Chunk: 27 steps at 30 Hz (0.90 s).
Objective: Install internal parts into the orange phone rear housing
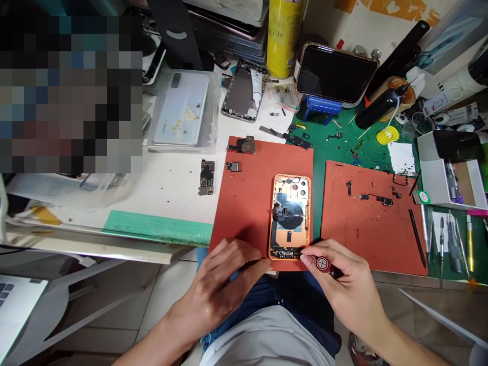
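Observation:
An orange phone housing (pixel 299 203), opened to show its inside, lies on the left red mat (pixel 247 218). A dark round coil, flex cables and small parts show in it. My left hand (pixel 224 279) rests at the housing's lower left corner, fingers bent and a little apart, with nothing seen in them. In my right hand (pixel 346 284) is a screwdriver (pixel 323 264) with a dark red handle and a cross on its cap. The thumb and index fingertips meet at the housing's lower right corner; anything tiny between them is hidden.
Camera modules (pixel 246 146) lie on the left mat, with a logic board (pixel 206 178) beside it. The right red mat (pixel 369 234) holds small parts and a black stick. Tweezers (pixel 453 244) lie further right. A phone (pixel 337 73) leans on a blue stand behind.

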Tool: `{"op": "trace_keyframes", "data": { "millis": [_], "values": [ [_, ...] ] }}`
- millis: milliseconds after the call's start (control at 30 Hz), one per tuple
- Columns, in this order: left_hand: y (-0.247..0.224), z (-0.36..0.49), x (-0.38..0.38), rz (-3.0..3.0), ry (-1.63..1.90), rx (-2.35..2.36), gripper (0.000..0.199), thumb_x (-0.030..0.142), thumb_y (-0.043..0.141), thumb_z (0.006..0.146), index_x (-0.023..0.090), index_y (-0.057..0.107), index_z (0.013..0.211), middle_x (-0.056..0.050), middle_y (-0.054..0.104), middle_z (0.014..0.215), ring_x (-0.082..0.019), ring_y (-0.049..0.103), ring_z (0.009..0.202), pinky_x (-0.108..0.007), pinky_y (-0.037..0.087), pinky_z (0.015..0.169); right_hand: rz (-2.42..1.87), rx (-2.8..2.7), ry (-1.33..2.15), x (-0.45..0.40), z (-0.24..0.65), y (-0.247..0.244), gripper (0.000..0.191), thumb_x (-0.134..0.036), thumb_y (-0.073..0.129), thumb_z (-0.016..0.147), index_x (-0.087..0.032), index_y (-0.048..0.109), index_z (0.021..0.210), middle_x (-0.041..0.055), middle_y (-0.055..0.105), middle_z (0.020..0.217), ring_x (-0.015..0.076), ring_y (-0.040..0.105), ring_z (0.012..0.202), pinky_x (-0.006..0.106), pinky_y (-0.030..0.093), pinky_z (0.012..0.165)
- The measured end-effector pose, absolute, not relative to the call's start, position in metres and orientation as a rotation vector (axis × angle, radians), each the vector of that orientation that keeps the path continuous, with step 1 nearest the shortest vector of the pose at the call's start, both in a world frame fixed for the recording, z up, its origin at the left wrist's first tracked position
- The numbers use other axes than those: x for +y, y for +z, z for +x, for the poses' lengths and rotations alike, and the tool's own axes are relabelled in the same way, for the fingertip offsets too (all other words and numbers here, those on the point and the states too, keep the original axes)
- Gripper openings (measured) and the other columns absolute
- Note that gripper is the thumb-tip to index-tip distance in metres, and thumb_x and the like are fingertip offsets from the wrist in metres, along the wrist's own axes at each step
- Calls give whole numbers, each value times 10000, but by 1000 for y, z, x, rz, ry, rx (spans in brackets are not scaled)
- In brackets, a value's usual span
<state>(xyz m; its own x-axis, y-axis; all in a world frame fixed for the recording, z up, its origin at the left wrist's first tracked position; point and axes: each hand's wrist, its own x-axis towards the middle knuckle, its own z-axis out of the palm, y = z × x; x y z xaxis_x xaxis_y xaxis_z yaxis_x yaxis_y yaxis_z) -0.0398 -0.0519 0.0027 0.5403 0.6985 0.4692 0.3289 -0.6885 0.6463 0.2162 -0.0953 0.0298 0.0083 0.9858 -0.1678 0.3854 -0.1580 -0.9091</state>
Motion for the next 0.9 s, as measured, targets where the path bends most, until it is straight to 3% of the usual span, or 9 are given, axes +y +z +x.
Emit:
{"op": "trace_keyframes", "data": {
  "millis": [200,333,433,533,633,733,800,900],
  "values": [
    [3,-41,-52,2321,950,850,184,31,696,999,128,737,1150,-85,731,1004,-209,673,927,-364,504,799,-1677,-1417,1160,-94,215,34,142,-329,708,1048,-270,824,991,28,732,889,156,676,743,243,522,615],
    [0,-42,-56,2334,959,868,203,23,691,996,134,728,1162,-86,729,1013,-213,671,930,-368,501,806,-1758,-1354,1187,-95,220,45,277,-405,726,1032,-234,732,815,-5,563,734,138,502,621,252,413,512],
    [-3,-44,-59,2376,920,879,216,28,692,991,133,728,1176,-101,729,1057,-227,671,960,-387,507,838,-1800,-1287,1210,-104,234,52,348,-427,747,1014,-225,658,744,-15,486,704,136,446,613,254,409,514],
    [-3,-44,-59,2439,893,874,200,20,681,991,106,735,1162,-119,723,1054,-233,659,947,-392,499,828,-1813,-1139,1201,-126,254,55,240,-435,764,1001,-229,769,877,11,584,718,144,499,565,263,441,479],
    [-1,-40,-56,2474,914,831,203,-15,675,979,78,738,1149,-127,725,1025,-226,654,914,-373,483,777,-1795,-848,1074,-152,274,57,233,-457,715,1023,-255,827,998,97,737,897,225,660,639,329,547,502],
    [0,-34,-55,2480,918,768,237,-19,678,984,85,738,1187,-116,733,1021,-216,666,916,-358,489,763,-1737,-776,869,-169,293,58,315,-486,662,1037,-268,844,901,118,749,857,301,733,753,393,615,585],
    [-1,-31,-56,2508,942,752,219,14,727,977,94,741,1180,-101,731,992,-208,671,896,-354,497,754,-1715,-752,756,-177,302,59,358,-499,645,1040,-276,844,842,119,741,850,304,742,827,390,633,638],
    [-2,-32,-58,2556,978,796,167,76,834,930,121,727,1050,-61,713,897,-188,663,822,-350,502,730,-1752,-573,764,-187,310,57,375,-523,606,1058,-296,846,882,134,737,1005,287,732,873,377,625,599]
  ]
}}
